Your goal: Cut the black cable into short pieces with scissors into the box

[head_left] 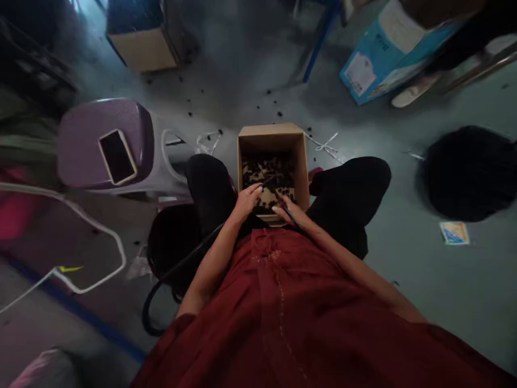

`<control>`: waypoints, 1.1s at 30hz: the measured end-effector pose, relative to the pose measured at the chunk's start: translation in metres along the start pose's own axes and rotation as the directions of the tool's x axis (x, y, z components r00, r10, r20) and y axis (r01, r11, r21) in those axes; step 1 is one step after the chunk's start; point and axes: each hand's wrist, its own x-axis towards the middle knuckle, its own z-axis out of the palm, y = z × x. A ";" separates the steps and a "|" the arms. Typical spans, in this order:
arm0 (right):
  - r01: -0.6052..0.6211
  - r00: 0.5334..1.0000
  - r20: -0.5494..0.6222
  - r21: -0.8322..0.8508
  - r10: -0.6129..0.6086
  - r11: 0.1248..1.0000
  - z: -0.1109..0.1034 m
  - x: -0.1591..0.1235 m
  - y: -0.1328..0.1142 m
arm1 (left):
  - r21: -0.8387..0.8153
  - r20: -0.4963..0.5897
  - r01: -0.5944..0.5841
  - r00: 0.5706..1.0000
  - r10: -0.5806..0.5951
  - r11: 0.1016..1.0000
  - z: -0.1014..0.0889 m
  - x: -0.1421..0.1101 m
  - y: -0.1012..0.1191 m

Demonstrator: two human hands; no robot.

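Clearly, both forearms come forward and inward from the body, and the two hands meet low over the cardboard box [270, 130], which stands on the floor [391, 134] between the knees. The left hand [247, 200] is at the near left edge of the box, its fingers bent and drawn near to the thumb; a thin dark strand passes by their tips, but I cannot tell if they grip it. The right hand [290, 209] is just beside, inside the near right corner, with fingers closed around the black strand [298, 223], which runs back toward the right forearm. Under the hands, many small black pieces [258, 167] lie in the box.

Its upright walls and the left knee [208, 180] and right knee [357, 186] narrow the sideways room. Beyond the left knee stands a purple stool [81, 143] bearing a phone [117, 156]; on the right, wider floor reaches to a round black thing [470, 172].
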 end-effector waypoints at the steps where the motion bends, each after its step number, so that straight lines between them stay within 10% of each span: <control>1: 0.003 1.000 0.002 0.006 -0.003 1.000 0.000 0.000 0.000 | -0.007 0.007 0.001 1.000 -0.001 1.000 0.001 0.000 -0.001; 33: -0.020 0.997 0.079 0.202 0.005 0.979 0.003 0.002 0.005 | -0.133 0.133 0.041 0.991 -0.023 0.990 -0.003 0.002 -0.010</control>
